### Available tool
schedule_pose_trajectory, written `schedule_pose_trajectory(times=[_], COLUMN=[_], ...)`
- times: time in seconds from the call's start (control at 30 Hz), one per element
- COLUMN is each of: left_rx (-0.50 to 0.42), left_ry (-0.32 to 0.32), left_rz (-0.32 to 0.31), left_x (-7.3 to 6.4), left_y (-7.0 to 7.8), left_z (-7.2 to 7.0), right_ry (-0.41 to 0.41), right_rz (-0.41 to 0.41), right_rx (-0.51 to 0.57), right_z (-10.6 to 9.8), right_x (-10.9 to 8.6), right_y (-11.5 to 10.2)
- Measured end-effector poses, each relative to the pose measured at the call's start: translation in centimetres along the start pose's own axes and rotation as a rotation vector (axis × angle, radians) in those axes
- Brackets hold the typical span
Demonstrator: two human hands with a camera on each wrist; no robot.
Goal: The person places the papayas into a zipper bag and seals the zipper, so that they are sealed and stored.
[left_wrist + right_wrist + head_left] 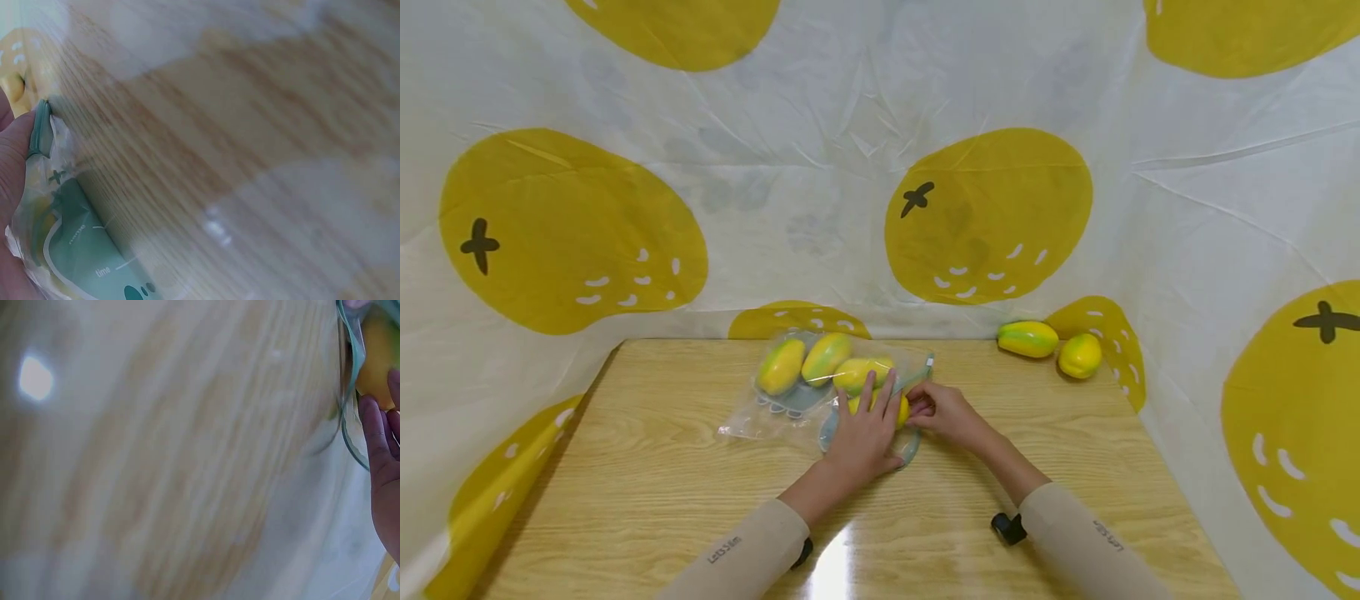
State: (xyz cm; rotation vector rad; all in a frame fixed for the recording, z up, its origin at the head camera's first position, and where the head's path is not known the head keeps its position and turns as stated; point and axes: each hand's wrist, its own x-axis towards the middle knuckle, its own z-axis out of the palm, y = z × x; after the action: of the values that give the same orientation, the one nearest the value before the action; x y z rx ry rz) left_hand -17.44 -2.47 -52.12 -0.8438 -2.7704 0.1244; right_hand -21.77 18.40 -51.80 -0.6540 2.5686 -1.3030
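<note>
A clear zip bag [737,421] with green print and a green zip strip [41,128] lies mid-table, holding several yellow-green papayas [781,367]. My left hand [861,429] rests over the bag with its fingers spread across the papaya nearest the mouth; its thumb lies along the bag's rim. At the open mouth, my right hand [951,414] holds the end of that same papaya [377,359] between thumb and fingers. Most of this fruit is inside the bag, partly hidden under the left hand.
Two more papayas, one lying lengthwise [1027,339] and one end-on [1079,357], are at the table's far right corner. A white cloth [797,208] printed with yellow fruit hangs around the back and sides of the wooden table [647,500].
</note>
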Motion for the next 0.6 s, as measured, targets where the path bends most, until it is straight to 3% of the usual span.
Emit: schedule_pose_trajectory(times=[0.23,0.6], left_rx=[0.015,-0.051], left_ry=[-0.009,-0.029], left_rz=[0.004,-0.019], left_x=[-0.1,0.0], left_y=[-0.1,-0.1], left_z=[0.0,0.4], right_ry=[0.002,0.028], right_rz=[0.009,0.063], right_rx=[0.013,0.017], right_z=[0.5,-0.7], right_x=[0.0,-1.4], right_y=[-0.4,-0.3])
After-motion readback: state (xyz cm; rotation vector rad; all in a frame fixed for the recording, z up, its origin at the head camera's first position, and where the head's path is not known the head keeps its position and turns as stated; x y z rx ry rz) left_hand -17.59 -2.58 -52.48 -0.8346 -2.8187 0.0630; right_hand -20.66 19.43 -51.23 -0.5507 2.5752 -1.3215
